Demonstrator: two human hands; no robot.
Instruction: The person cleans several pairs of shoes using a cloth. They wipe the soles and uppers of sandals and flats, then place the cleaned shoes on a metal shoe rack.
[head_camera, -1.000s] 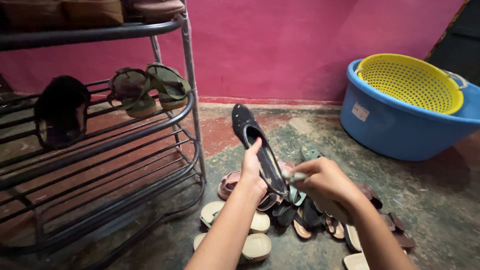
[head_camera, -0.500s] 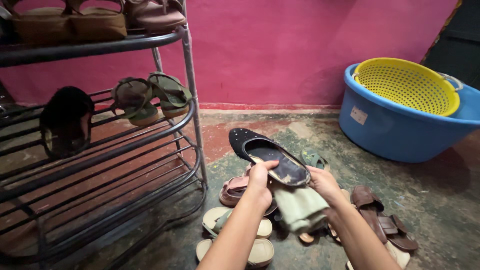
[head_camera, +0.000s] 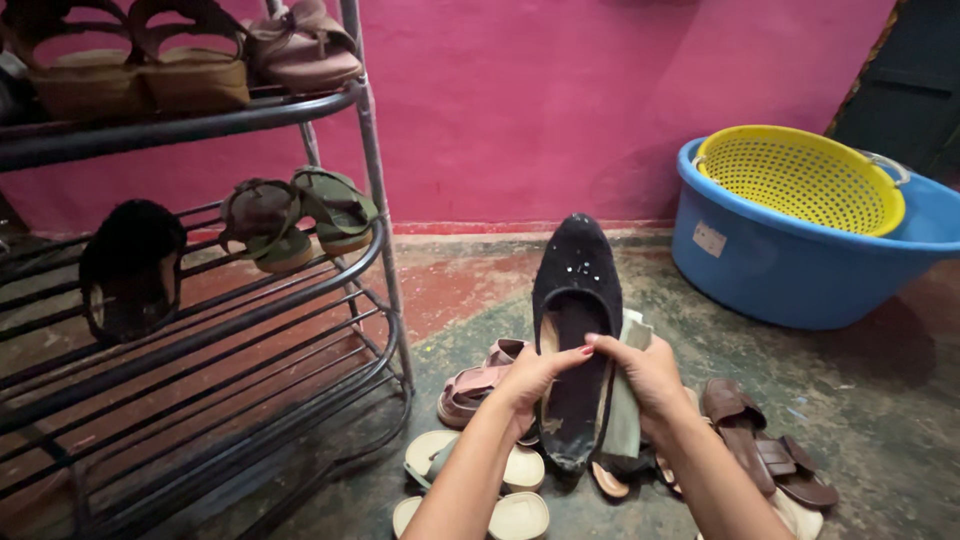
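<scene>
Shoe (head_camera: 575, 330), black and sequined, gripped upright above floor pile (head_camera: 520, 470) by left hand (head_camera: 528, 380), right hand (head_camera: 648, 375) pressing greenish cloth (head_camera: 628, 410) along its side; cleaning seemingly midway, grime showing inside, other pairs untouched.

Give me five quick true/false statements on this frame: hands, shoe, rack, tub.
1. Both hands hold the black flat shoe. True: the left hand grips one side and the right hand the other.
2. The right hand also holds a pale green cloth against the shoe. True.
3. The yellow colander lies on the floor beside the tub. False: it sits inside the blue tub.
4. The metal shoe rack is bare. False: green sandals, a dark shoe and tan sandals sit on its shelves.
5. The wall behind is white. False: the wall is pink.
</scene>
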